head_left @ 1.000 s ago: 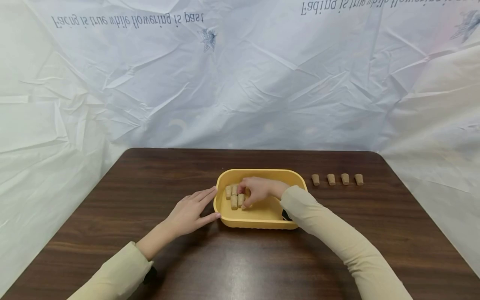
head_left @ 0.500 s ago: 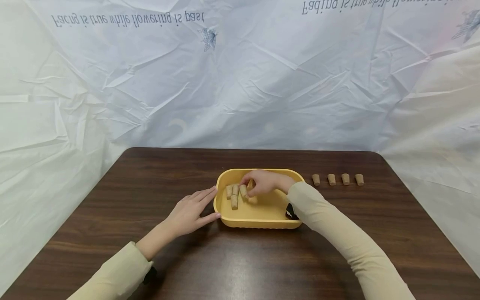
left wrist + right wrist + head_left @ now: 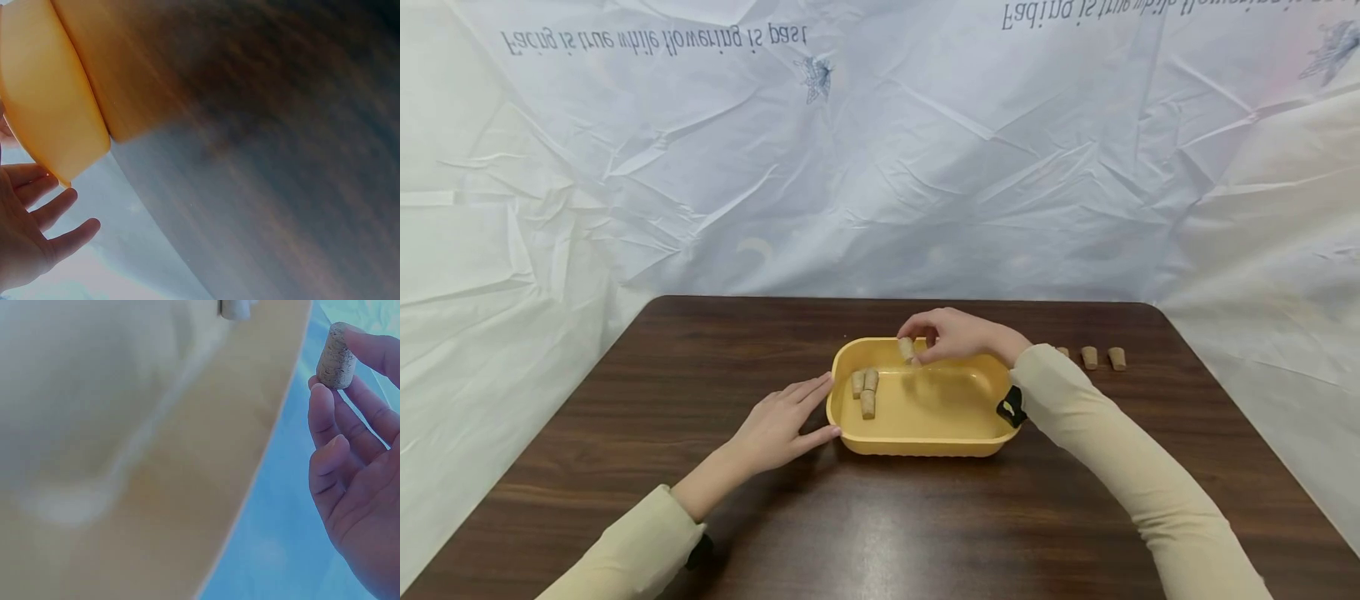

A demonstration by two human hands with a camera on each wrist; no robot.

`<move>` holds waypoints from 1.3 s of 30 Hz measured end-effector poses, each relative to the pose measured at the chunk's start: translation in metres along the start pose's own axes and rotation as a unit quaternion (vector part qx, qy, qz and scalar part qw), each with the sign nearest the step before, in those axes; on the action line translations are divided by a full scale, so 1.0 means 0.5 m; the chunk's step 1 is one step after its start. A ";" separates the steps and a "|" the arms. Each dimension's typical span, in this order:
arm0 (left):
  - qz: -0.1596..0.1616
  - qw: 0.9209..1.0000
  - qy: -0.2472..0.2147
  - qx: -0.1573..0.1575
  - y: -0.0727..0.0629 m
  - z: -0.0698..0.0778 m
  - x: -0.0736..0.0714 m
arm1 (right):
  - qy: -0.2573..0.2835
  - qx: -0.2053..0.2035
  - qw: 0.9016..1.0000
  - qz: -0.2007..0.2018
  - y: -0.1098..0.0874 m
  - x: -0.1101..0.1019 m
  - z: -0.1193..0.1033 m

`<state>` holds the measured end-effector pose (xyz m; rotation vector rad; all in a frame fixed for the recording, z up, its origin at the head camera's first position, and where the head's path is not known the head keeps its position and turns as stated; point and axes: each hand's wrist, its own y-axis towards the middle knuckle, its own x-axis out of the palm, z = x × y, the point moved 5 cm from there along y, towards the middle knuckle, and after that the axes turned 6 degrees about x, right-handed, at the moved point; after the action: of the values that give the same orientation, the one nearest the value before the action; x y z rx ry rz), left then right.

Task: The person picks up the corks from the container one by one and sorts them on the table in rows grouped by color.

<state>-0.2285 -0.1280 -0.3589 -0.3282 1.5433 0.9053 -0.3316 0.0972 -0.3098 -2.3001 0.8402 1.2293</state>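
My right hand (image 3: 958, 333) pinches a tapered cork stopper (image 3: 907, 349) between thumb and fingers, above the far rim of a yellow plastic tub (image 3: 925, 447). The right wrist view shows that same cork (image 3: 337, 357) at the fingertips, apart from the tub wall (image 3: 206, 437). Three more corks (image 3: 868, 404) lie close together on the tub's floor at its left end. My left hand (image 3: 775, 427) rests with straight, spread fingers against the tub's left rim. In the left wrist view the left hand's fingers (image 3: 61, 206) are extended beside the tub's outer wall (image 3: 59, 94).
To the right of the tub a row of corks (image 3: 1089, 358) stands on the dark wooden table (image 3: 880, 517). The right sleeve (image 3: 1097, 425) partly hides this row. A white printed sheet (image 3: 880, 167) hangs behind the table.
My right hand has lifted one cork off the tub's floor and carried it up, back and to the right, to the far rim. The left hand has stayed put.
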 end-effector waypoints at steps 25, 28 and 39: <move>-0.007 1.000 0.002 -0.003 0.000 0.000 -0.002 | -0.002 0.057 0.997 0.056 -0.147 -0.067 0.077; -0.005 1.000 0.002 -0.002 0.000 0.001 -0.001 | -0.003 0.070 0.995 0.064 -0.167 -0.070 0.087; -0.006 1.000 0.003 -0.004 -0.001 0.000 -0.002 | 0.054 0.095 0.990 0.085 -0.233 -0.060 0.125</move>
<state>-0.2280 -0.1284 -0.3580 -0.3453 1.5413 0.9023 -0.3044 0.2298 -0.3105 -2.1943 1.1611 1.0482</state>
